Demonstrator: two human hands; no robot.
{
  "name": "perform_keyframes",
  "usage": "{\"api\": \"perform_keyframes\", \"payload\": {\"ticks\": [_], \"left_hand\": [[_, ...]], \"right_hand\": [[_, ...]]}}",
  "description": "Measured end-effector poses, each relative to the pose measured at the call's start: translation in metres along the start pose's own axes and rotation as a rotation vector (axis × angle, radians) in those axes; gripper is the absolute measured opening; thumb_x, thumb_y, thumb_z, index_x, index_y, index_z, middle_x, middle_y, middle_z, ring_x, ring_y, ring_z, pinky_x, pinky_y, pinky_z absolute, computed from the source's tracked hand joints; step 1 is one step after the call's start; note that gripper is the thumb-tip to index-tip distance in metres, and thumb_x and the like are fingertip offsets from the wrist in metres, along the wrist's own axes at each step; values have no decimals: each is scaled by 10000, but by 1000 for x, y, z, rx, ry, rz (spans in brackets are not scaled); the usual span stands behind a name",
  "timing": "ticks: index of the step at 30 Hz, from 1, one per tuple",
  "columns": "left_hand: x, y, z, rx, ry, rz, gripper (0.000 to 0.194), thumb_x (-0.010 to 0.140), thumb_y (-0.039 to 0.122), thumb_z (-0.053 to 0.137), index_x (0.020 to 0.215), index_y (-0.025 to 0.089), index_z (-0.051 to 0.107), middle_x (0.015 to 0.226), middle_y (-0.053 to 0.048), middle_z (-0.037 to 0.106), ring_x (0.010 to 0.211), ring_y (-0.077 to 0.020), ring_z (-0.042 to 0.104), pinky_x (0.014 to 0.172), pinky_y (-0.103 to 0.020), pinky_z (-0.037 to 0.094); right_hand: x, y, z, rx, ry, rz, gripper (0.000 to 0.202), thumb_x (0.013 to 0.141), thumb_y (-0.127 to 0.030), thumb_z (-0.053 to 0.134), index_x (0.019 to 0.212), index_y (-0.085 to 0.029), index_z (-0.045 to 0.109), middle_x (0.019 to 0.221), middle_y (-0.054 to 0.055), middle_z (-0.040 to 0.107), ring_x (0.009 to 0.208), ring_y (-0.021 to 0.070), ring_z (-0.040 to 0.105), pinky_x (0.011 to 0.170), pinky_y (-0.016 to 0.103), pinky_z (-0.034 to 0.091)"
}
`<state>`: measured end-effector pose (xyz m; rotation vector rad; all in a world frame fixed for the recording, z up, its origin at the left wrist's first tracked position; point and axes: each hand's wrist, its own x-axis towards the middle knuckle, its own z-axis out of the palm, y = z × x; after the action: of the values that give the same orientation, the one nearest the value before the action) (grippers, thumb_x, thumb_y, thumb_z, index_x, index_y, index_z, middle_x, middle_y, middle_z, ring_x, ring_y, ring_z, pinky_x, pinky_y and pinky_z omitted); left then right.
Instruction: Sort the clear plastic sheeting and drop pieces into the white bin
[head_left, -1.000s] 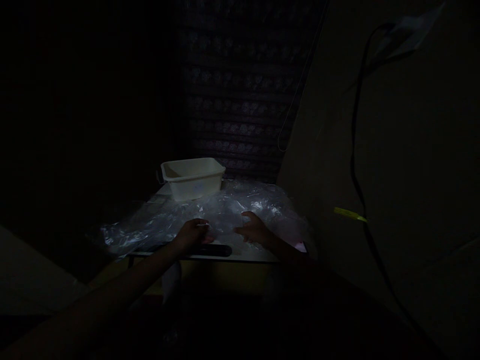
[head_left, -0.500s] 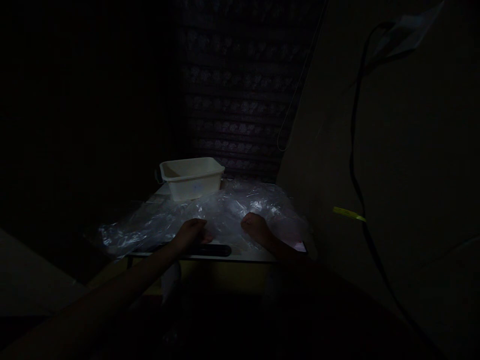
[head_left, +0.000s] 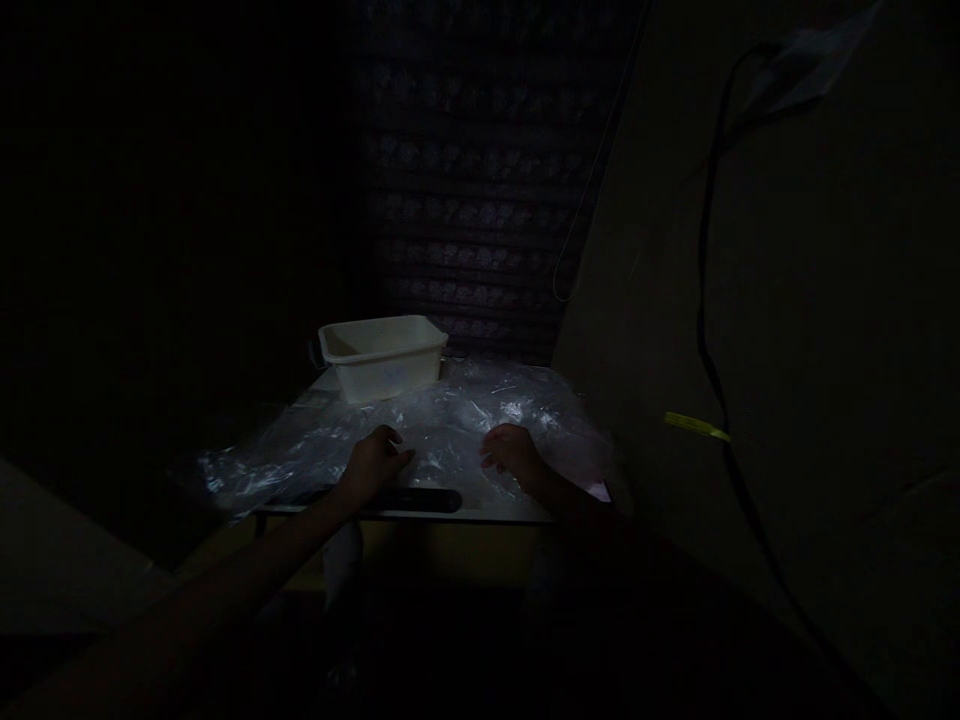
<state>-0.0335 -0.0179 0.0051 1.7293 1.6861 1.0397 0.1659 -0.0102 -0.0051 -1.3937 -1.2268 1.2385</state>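
Observation:
Clear crinkled plastic sheeting (head_left: 450,415) is spread over a small white table (head_left: 495,512). My left hand (head_left: 375,462) is over the sheeting near the front edge, its thumb and fingers apart and nothing seen between them. Opposite it, my right hand (head_left: 512,452) rests at or just above the plastic, fingers loosely bent with gaps between them. Whether either hand touches the sheet is hard to tell in the dim light. A long dark flat object (head_left: 416,500) lies along the front edge, beside my left wrist.
A cream plastic tub (head_left: 390,375) stands at the back left of the table. Something with a lit pinkish surface (head_left: 600,491) lies at the right front corner. A dark cable (head_left: 705,300) with a yellow tag (head_left: 694,426) hangs along the right wall. Patterned blinds (head_left: 480,215) are behind.
Both hands were closed like fists and have now loosened, fingers spreading apart. My left hand's fingers have lifted slightly. The tub and the sheeting look much the same.

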Motion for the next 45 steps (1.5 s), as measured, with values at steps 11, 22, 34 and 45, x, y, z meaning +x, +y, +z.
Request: {"api": "perform_keyframes", "payload": {"ticks": [11,22,34,45], "left_hand": [[2,3,-5,629,36,787,322,653,177,421,975,168,412,1018,-88,418,949,-210,342,772,-356,274],[-2,1,1,776,-150,894,159,667,155,385,745,132,522,833,-97,510,810,-193,421,701,-334,300],[-16,7,13,722,-252,863,515,661,370,377,1092,91,339,1114,-134,385,1012,-204,329,832,-315,238],[-24,25,37,718,-184,822,460,664,347,383,1030,70,404,1053,-148,450,979,-218,377,846,-361,215]], "right_hand": [[-9,-2,1,17,-47,37,56,557,-160,467,603,-130,475,552,4,545,348,70,490,291,146,256],[-9,-7,-7,-375,-72,-91,54,563,-149,426,532,-143,470,451,-31,488,283,52,423,307,165,310],[-6,0,4,-263,-88,117,346,535,-99,476,876,-137,429,377,-80,418,281,48,364,299,158,256],[-16,-11,8,22,-175,259,373,523,-146,495,885,-169,410,421,-76,423,305,32,337,305,147,179]]}}
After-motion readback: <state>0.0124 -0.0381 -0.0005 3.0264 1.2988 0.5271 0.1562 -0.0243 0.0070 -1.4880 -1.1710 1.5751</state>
